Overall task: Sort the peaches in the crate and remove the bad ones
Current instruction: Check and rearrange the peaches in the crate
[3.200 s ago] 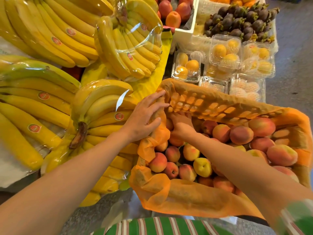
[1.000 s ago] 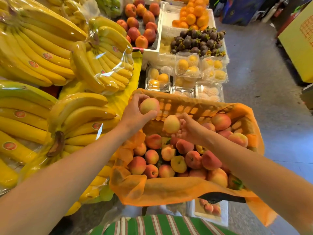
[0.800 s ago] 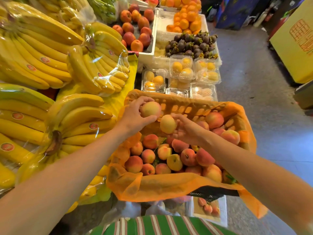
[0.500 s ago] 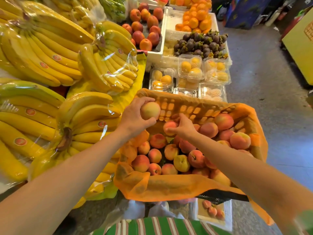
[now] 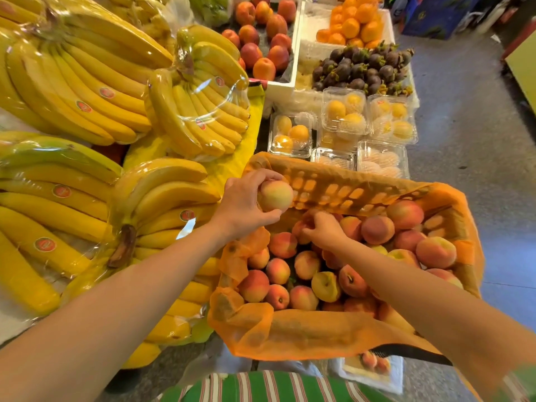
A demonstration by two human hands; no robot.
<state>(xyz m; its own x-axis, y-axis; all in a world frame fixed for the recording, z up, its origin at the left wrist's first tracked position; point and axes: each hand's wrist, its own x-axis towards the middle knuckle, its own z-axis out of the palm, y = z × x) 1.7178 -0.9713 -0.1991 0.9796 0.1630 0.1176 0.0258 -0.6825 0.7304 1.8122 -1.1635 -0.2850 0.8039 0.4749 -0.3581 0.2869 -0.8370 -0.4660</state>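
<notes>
Right hand (image 5: 324, 230) lower, peach (image 5: 300, 229) half-hidden

I have only one view, worn on the person's head, facing forward and steeply down along both forearms (image 5: 145, 285) onto the crate (image 5: 348, 190) (wide-angle, so the edges bow). It sits close, within arm's reach, taking in bananas (image 5: 72, 91) at left and floor (image 5: 478, 126) at right.

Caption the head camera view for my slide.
Left hand holds a pale peach at the rim of the orange-lined crate; right hand grips a redder peach inside.
</notes>
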